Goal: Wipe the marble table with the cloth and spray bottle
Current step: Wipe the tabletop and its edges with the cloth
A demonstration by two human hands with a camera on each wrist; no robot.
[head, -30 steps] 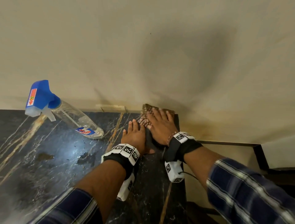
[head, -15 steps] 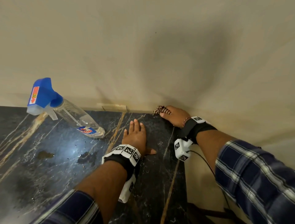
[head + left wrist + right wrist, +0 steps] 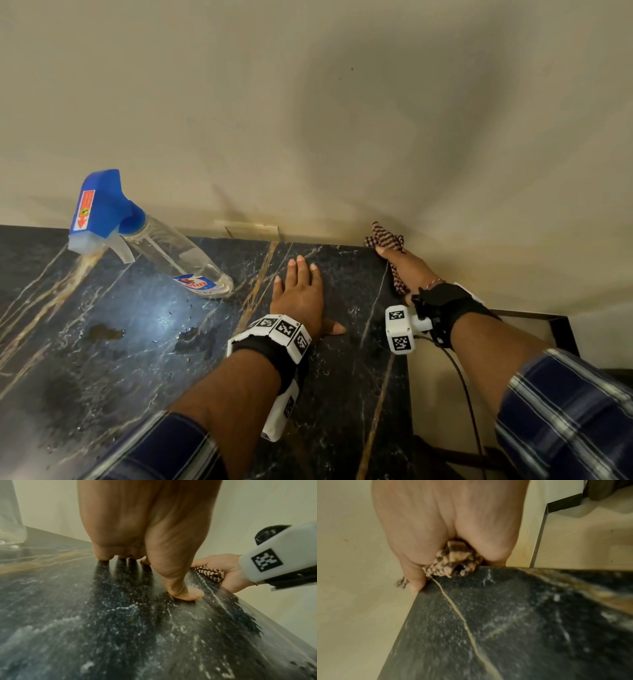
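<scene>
While the head view is taken first, the left hand (image 3: 301, 294) is seen laid flat on the marble table (image 3: 102, 342), fingers straight and nothing held, probably so the body is braced while the far corner gets reached. The cloth (image 3: 385, 238) is bunched in the right hand (image 3: 407, 270), which is wrapped over the table's right edge near the wall (image 3: 308, 120), so the rim is likely what's being wiped. The spray bottle (image 3: 147, 246) is left standing on the tabletop to the left, well apart from both hands, untouched and out of the wiping path. A few wet patches are still visible on the marble near it, so the job is judged as not finished yet.

From the left wrist view, the flat palm and thumb are confirmed pressed on the stone, and the striped cloth is seen tucked in the other hand's curled fingers at the edge.

From the right wrist view, the cloth is squeezed between palm and fingers right at the table corner, fingertips hooked down over the side. Grip looks tight, presumably so the rag isn't dropped off the edge.
</scene>
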